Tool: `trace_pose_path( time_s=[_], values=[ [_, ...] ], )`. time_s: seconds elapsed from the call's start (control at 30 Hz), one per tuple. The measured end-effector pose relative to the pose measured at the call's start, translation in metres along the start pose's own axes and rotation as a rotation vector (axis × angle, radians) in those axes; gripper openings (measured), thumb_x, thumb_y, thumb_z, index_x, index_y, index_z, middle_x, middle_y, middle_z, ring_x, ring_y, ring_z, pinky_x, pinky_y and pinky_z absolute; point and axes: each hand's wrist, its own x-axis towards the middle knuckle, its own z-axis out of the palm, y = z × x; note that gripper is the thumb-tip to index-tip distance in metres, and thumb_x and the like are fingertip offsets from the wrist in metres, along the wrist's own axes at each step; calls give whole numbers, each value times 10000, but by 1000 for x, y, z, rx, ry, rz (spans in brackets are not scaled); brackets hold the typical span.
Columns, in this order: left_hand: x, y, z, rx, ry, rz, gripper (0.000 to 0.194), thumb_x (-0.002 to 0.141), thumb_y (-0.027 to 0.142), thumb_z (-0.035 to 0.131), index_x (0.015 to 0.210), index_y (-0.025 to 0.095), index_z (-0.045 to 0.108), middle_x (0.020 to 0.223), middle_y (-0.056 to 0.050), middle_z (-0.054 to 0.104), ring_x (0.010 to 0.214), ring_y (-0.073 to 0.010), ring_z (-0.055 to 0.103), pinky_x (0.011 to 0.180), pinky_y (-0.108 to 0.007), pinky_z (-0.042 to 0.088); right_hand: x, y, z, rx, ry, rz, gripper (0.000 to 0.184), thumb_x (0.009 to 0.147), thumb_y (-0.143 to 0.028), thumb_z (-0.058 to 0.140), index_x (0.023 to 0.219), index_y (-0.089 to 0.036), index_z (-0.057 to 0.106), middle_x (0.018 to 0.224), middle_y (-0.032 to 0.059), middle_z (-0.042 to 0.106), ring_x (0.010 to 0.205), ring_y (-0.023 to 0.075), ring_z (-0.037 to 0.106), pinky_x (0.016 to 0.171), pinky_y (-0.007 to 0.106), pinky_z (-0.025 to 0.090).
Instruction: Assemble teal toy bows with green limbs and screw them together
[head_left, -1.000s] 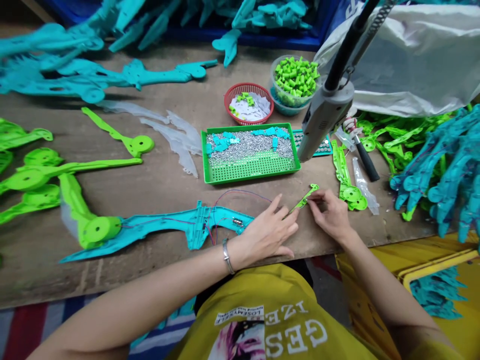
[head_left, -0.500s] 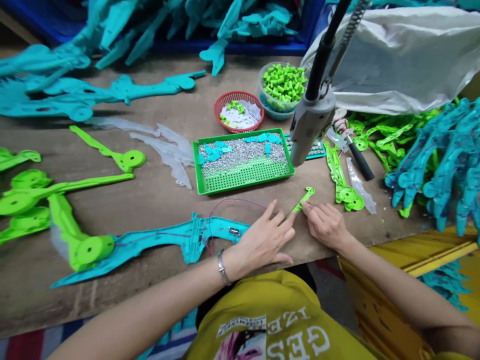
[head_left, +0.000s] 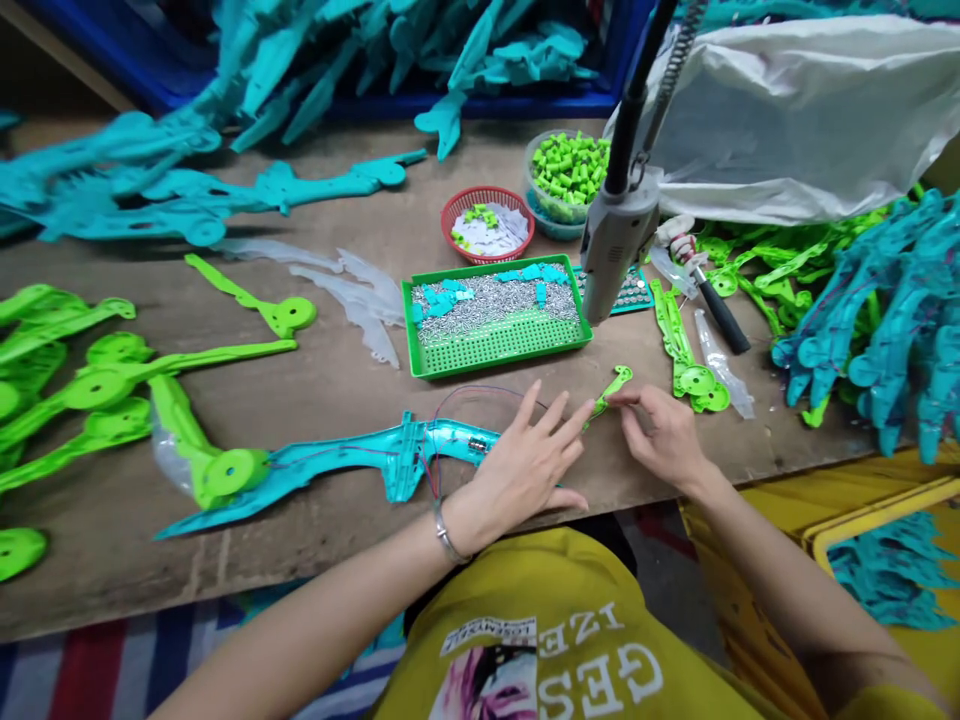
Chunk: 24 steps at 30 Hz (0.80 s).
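Note:
A long teal plastic part [head_left: 330, 465] with thin red wires and a small metal piece lies along the front edge of the wooden table [head_left: 360, 375]. My left hand [head_left: 525, 465] rests flat over its right end, fingers spread, index tip on a small green plastic piece [head_left: 611, 388]. My right hand [head_left: 664, 435] pinches that green piece near its middle with thumb and forefinger. A grey electric screwdriver [head_left: 619, 240] hangs above and behind my hands.
A green tray [head_left: 495, 345] of small screws and teal bits sits behind my hands. Farther back stand a red basket [head_left: 487, 218] and a tub of green pieces [head_left: 566, 170]. Green parts [head_left: 97, 375] lie left, teal parts [head_left: 885, 320] piled right.
My hands stay on the small green piece; my left fingers have spread a little wider. The view has shifted slightly, sliding the table rightward.

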Motion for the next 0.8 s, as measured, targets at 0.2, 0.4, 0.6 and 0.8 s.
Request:
trace_pose_path(
  time_s=[0.2, 0.4, 0.6, 0.8],
  values=[
    [-1, -11, -14, -49, 48, -70, 512, 986, 523, 485, 1344, 168, 572, 1565, -122, 438, 1438, -337, 390, 1197, -626, 251, -13, -19, 9, 109, -19, 76, 209, 894, -91, 530, 1013, -231, 629, 916, 28, 748, 834, 174, 723, 774, 306, 577],
    [12, -36, -22, -121, 20, -199, 228, 1007, 245, 430, 1091, 136, 612, 1157, -136, 685, 1199, -305, 580, 1156, -603, 278, -15, -22, 18, 118, -52, -27, 199, 888, -102, 560, 1040, -220, 611, 953, 66, 731, 913, 220, 685, 819, 380, 564],
    [26, -32, -32, -298, -191, -248, 183, 964, 252, 494, 958, 138, 637, 935, -106, 724, 910, -270, 671, 980, -542, 407, -10, -19, 22, 143, -119, -74, 100, 907, -141, 598, 977, -211, 615, 1028, 96, 727, 956, 240, 662, 870, 427, 548],
    [22, -8, -27, -267, -100, -299, 187, 985, 171, 443, 996, 144, 627, 930, -82, 681, 845, -241, 656, 737, -375, 430, -7, -11, 23, 141, -165, -55, 103, 927, -190, 619, 1028, -194, 639, 973, 94, 727, 915, 239, 653, 828, 401, 550]
  ],
)
